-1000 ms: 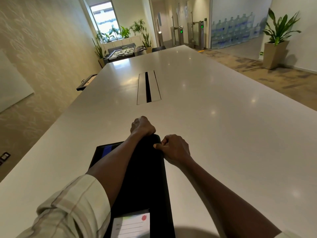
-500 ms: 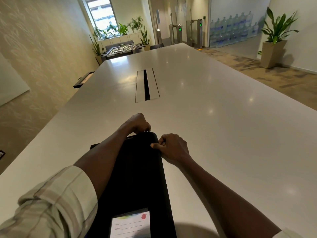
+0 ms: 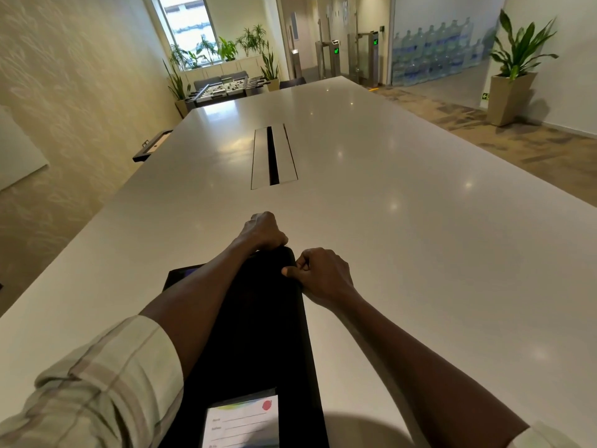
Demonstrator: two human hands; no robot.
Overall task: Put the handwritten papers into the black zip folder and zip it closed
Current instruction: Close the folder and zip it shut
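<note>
The black zip folder [image 3: 258, 334] lies lengthwise on the white table [image 3: 420, 253] in front of me, with a white label card [image 3: 242, 421] on its near end. My left hand [image 3: 263, 232] grips the folder's far end with curled fingers. My right hand [image 3: 323, 276] pinches at the folder's far right edge, thumb against forefinger; whether it is the zip pull is too small to tell. No handwritten papers are visible. A dark flat edge with a blue patch [image 3: 185, 273] shows under my left forearm.
A long cable slot [image 3: 273, 156] is set into the table further ahead. A wall runs along the left, and a potted plant [image 3: 513, 79] stands on the floor at the far right. A football table [image 3: 226, 87] stands beyond the table's far end.
Both hands stay at the folder's far end. My left hand has settled tighter over the end and the right hand's pinch has shifted slightly along the edge. The view has tilted a little.
</note>
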